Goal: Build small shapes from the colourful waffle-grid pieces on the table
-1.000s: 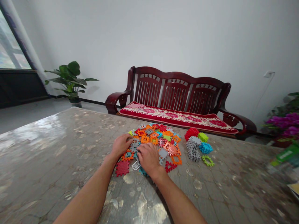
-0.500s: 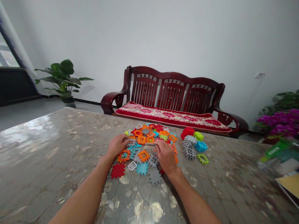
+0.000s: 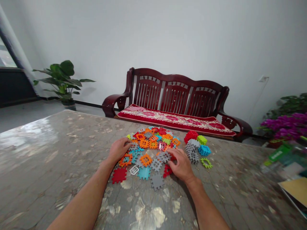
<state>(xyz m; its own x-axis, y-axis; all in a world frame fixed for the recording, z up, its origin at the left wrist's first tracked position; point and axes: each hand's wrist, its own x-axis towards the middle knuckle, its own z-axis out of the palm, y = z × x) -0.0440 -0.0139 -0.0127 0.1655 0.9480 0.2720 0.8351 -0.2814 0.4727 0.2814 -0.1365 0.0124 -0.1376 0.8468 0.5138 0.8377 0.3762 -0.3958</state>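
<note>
A heap of interlocking plastic building tiles [image 3: 153, 144] lies on the table in orange, red, grey, blue and green. My right hand [image 3: 181, 163] is at the heap's right side, its thumb and fingers closed on the edge of a grey lattice tile [image 3: 164, 156]. On the left side, my left hand [image 3: 119, 149] has its fingers bent at the edge of a grey window tile [image 3: 133, 146], which it seems to pinch. In front lie a flat red tile [image 3: 119, 175], a white window piece [image 3: 134, 170], a light blue tile [image 3: 144, 173] and a flat grey tile [image 3: 157, 181].
To the right of the heap stand sorted stacks: grey tiles [image 3: 192, 152], red tiles [image 3: 191, 136], blue tiles [image 3: 204, 150]. A green frame tile [image 3: 206, 163] lies nearby. Blurred boxes [image 3: 294, 188] sit at the table's right edge. A wooden bench [image 3: 172, 95] stands behind.
My right hand has moved right and slightly toward me, with a grey lattice tile now showing at its fingers. My left hand has stayed in place. The view has shifted slightly.
</note>
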